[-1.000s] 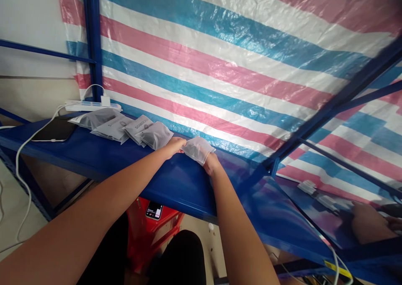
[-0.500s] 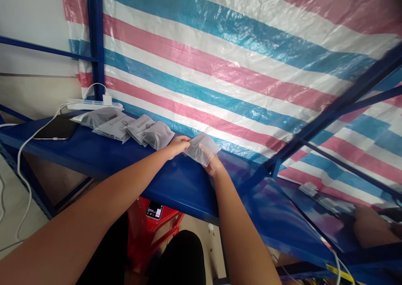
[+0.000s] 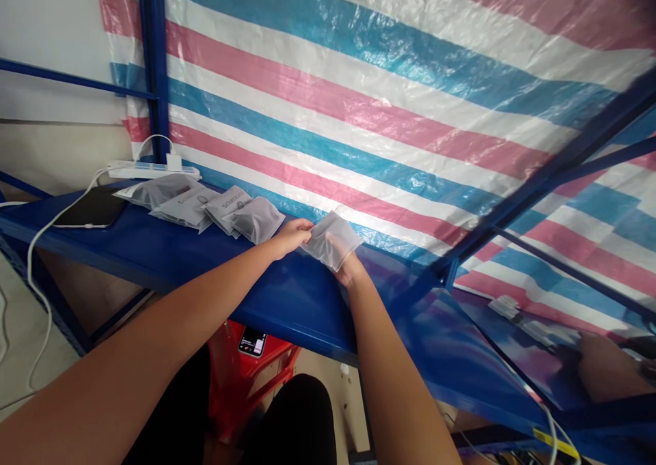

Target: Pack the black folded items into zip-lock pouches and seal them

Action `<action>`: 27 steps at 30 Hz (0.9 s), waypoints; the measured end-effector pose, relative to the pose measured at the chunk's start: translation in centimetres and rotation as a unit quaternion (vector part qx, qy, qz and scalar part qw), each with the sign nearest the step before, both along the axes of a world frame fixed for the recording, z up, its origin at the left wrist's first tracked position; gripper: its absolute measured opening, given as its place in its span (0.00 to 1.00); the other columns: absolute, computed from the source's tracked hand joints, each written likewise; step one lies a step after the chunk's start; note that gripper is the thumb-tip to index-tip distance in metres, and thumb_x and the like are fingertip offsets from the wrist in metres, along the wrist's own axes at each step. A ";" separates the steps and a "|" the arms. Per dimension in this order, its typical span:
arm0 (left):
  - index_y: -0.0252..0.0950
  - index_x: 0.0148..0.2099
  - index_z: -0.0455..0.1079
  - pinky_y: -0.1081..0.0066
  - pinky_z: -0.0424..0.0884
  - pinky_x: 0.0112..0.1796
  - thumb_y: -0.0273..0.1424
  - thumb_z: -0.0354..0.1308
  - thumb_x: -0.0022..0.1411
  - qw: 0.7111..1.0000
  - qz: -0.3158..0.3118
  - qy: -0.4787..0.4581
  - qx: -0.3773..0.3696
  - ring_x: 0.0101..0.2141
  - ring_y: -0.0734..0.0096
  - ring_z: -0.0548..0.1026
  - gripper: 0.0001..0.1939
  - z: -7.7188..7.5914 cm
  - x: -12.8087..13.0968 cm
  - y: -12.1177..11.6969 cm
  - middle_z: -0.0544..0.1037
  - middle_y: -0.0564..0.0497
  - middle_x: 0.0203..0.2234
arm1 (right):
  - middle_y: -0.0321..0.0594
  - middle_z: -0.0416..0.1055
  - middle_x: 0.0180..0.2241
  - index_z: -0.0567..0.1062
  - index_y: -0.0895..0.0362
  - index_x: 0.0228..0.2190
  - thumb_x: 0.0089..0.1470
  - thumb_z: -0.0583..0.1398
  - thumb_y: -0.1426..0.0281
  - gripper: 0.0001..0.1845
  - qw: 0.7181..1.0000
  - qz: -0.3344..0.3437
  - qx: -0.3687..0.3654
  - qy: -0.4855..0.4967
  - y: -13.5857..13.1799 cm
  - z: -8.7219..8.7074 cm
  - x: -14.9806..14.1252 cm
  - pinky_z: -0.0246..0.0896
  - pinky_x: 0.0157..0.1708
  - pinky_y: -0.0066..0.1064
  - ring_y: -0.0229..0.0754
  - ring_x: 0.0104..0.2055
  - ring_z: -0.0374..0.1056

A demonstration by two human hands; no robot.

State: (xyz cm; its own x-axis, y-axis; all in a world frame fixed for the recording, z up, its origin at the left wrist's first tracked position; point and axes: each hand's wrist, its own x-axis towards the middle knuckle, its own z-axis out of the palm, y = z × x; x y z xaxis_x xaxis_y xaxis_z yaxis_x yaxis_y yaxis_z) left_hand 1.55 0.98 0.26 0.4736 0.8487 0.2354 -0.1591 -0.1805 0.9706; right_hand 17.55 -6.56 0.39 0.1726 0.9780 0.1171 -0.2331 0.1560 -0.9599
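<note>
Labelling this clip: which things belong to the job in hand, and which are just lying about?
Job: translucent pouch, at left grip and right grip; likely the similar pouches on the blue shelf.

Apparently lying about: dark tablet-like device, power strip, phone on red stool.

Both arms are bare and reach forward. The left arm (image 3: 169, 328) comes in from the low left corner and slants up to the right, almost straight. The left hand (image 3: 293, 238) is in line with that arm, and its thumb and finger tips are pinched close, pointing right. The right arm (image 3: 394, 362) comes up from the bottom and leans left. The right hand (image 3: 349, 270) points up and left. Its fingers look dim, so I can't tell how much they bend. The two hands are near each other, with a gap between. Lower down, the legs (image 3: 292, 417) are dark and spread apart.
</note>
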 end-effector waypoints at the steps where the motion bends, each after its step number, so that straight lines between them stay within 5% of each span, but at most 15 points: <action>1: 0.36 0.44 0.77 0.71 0.70 0.37 0.22 0.54 0.44 1.000 0.000 0.004 0.001 0.39 0.66 0.76 0.22 0.0 0.0 0.0 0.80 0.49 0.38 | 0.42 0.80 0.44 0.75 0.53 0.49 0.50 0.70 0.62 0.24 1.000 0.001 -0.002 0.003 0.0 0.0 0.0 0.78 0.45 0.44 0.51 0.44 0.78; 7: 0.36 0.37 0.73 0.71 0.69 0.29 0.35 0.57 0.59 0.996 0.044 0.058 -0.047 0.28 0.68 0.74 0.08 -0.1 0.2 0.0 0.77 0.49 0.29 | 0.42 0.80 0.43 0.76 0.54 0.48 0.47 0.71 0.64 0.26 0.999 -0.002 0.015 0.048 0.3 0.0 0.3 0.77 0.47 0.42 0.51 0.46 0.77; 11: 0.37 0.30 0.66 0.71 0.61 0.21 0.47 0.53 0.68 0.993 0.035 0.103 -0.053 0.18 0.74 0.65 0.20 -0.2 0.2 -0.2 0.68 0.53 0.19 | 0.41 0.80 0.42 0.75 0.54 0.48 0.47 0.70 0.64 0.26 0.997 -0.030 0.033 0.058 0.9 -0.2 0.6 0.76 0.47 0.41 0.49 0.45 0.77; 18: 0.36 0.29 0.63 0.74 0.57 0.19 0.44 0.54 0.71 0.995 -0.001 0.084 -0.054 0.18 0.76 0.65 0.21 0.2 0.0 -1.0 0.64 0.55 0.19 | 0.42 0.80 0.42 0.75 0.55 0.48 0.47 0.69 0.64 0.25 0.997 -0.030 0.045 0.055 0.7 0.0 0.5 0.76 0.46 0.41 0.48 0.42 0.77; 27: 0.37 0.27 0.64 0.72 0.62 0.21 0.47 0.52 0.70 0.984 0.157 0.070 -0.038 0.17 0.73 0.68 0.23 -0.4 -0.5 1.4 0.69 0.52 0.16 | 0.39 0.80 0.37 0.77 0.51 0.41 0.53 0.63 0.56 0.17 0.994 -0.086 -0.064 0.030 0.3 0.0 1.1 0.76 0.38 0.39 0.50 0.43 0.77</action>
